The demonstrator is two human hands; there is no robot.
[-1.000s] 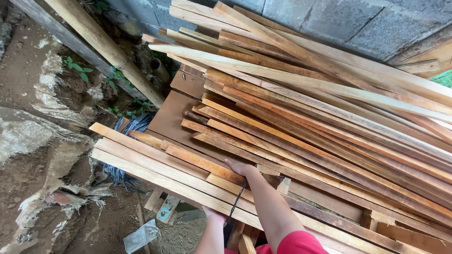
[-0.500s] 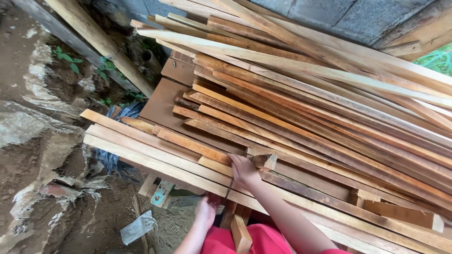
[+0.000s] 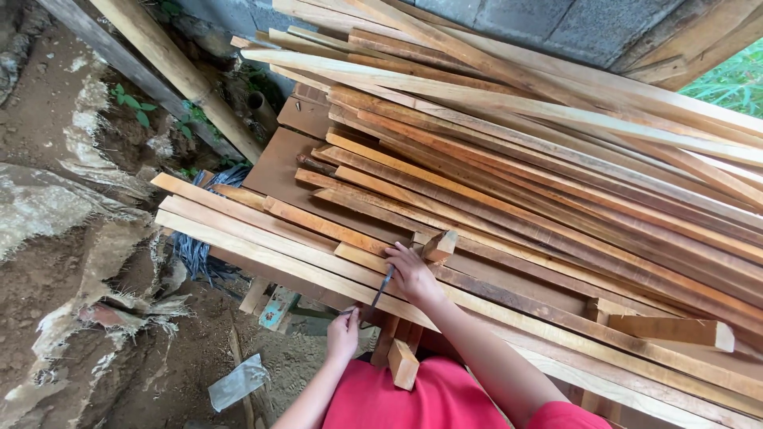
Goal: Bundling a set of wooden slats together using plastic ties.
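1. Down at the near edge of a big pile of wooden slats, the person in a red shirt is leaning over the stack and working with both hands.
2. Right hand is resting on top of the front slats, fingers partly curled and pinching the upper end of a thin dark strap; a short wood block is lying just beside the fingertips.
3. Left hand is reaching in below the lowest front slat, fingers closing loosely at the strap's lower end; whether it is truly gripping cannot be told.
4. Strap is running over the edge of the front slats, between the two hands.
5. Another short block is sticking out under the pile, near the person's chest.
6. Likely trouble: the front slats are jutting past their support over bare dirt ground, so a hard tug on the strap could tip or slide them off.
7. Fingers under the slat could be getting pinched if the stack settles; rough sawn edges are also a splinter risk for bare skin.
8. Loose blocks could be rolling off if the slats shift.
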